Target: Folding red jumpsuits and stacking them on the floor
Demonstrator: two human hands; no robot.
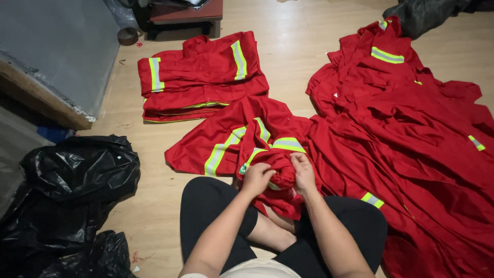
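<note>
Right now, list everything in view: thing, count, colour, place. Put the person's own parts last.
folded red work jackets with yellow-and-silver reflective stripes: one stack, red, on the floor ahead to the left
loose heap of red striped garments: one heap, red, right side of the floor
red striped jacket being handled: one, red, spread in front of the knees
crumpled black plastic bags: a pile, count unclear, black, at the left
dark bag: one, black, top right corner
low red-brown bench: one, top edge
light wooden floor: one, tan
left hand: fingers bunching the jacket's cloth
right hand: fingers gripping the same cloth
</note>
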